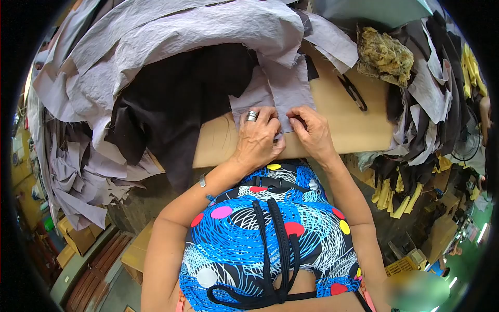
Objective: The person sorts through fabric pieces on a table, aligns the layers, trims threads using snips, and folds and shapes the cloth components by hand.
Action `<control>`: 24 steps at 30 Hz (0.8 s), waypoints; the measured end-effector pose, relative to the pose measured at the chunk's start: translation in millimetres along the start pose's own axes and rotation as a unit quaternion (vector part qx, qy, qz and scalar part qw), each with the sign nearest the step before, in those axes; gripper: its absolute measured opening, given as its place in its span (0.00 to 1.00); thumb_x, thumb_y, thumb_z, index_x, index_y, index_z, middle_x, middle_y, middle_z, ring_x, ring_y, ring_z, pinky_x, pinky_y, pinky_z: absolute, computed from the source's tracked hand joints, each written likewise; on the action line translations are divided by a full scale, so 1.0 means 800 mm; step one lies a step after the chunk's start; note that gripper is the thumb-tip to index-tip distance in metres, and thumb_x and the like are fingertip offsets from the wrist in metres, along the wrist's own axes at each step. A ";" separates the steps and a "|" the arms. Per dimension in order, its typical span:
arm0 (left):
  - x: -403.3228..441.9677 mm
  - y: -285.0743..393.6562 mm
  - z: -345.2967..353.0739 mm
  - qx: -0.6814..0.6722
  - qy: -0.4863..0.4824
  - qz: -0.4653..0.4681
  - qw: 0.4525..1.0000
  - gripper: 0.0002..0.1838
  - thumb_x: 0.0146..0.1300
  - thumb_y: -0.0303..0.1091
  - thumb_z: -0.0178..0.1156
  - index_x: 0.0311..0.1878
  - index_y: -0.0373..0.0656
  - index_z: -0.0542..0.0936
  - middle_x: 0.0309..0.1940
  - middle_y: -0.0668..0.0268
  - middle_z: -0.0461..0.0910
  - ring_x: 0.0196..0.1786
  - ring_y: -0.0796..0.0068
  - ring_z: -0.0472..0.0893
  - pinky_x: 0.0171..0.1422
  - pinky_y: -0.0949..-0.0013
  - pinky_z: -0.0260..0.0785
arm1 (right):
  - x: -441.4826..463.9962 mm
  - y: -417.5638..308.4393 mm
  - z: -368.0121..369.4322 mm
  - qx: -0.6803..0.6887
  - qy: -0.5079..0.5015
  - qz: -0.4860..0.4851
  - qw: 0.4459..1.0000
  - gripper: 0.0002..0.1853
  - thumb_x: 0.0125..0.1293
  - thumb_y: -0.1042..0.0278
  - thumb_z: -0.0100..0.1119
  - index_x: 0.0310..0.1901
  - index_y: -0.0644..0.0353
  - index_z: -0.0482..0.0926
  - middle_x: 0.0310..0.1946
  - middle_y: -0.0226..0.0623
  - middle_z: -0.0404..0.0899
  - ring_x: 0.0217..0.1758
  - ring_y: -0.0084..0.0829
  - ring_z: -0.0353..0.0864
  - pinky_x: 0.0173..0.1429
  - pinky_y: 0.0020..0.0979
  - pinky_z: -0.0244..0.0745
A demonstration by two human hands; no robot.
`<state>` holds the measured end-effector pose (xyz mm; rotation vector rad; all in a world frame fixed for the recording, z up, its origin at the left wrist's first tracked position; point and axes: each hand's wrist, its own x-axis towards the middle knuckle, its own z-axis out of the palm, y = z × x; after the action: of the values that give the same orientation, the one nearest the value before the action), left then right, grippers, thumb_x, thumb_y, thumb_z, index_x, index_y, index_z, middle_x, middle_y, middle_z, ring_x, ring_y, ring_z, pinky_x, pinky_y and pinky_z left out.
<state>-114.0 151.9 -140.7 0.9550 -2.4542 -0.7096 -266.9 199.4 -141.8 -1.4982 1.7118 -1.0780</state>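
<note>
The left hand [260,135] and right hand [312,132] curl close together on forward-reaching arms [214,188].

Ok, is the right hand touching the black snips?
Apart. The head view shows bare tan tabletop between the right hand and the snips.

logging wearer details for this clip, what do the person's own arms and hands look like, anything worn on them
The left arm and right arm are bare, with no sleeves or gloves. A wide, ridged, silver-coloured ring sits on a finger of the left hand. A shiny silver-coloured band, perhaps a bracelet, shows on the left forearm. No jewellery is visible on the right hand.
</note>
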 end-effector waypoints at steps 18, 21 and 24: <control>-0.006 -0.008 -0.007 -0.085 -0.020 -0.035 0.996 0.07 0.42 0.28 0.64 0.26 0.39 0.77 0.36 0.63 0.73 0.45 0.59 0.71 0.49 0.61 0.64 | -0.015 -0.004 0.002 -0.010 -0.061 -0.042 0.997 0.03 0.47 0.81 0.55 0.27 0.66 0.75 0.38 0.42 0.74 0.41 0.41 0.75 0.44 0.34 0.70; -0.003 -0.004 -0.006 -0.059 -0.020 -0.029 0.998 0.07 0.41 0.29 0.63 0.25 0.40 0.77 0.36 0.63 0.73 0.45 0.60 0.70 0.48 0.60 0.64 | -0.014 0.002 0.002 -0.007 -0.061 -0.056 0.997 0.03 0.48 0.82 0.54 0.27 0.66 0.76 0.38 0.41 0.74 0.40 0.41 0.75 0.44 0.34 0.70; -0.002 -0.003 -0.003 -0.043 -0.014 -0.023 0.999 0.07 0.41 0.29 0.63 0.25 0.41 0.76 0.36 0.63 0.73 0.45 0.60 0.70 0.47 0.60 0.64 | -0.013 0.004 0.002 -0.006 -0.061 -0.059 0.996 0.04 0.48 0.82 0.53 0.28 0.66 0.76 0.38 0.42 0.74 0.40 0.41 0.75 0.44 0.34 0.70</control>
<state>-110.4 150.6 -140.1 0.9773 -2.4128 -0.8420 -265.2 209.7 -146.4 -1.6561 1.5655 -1.0152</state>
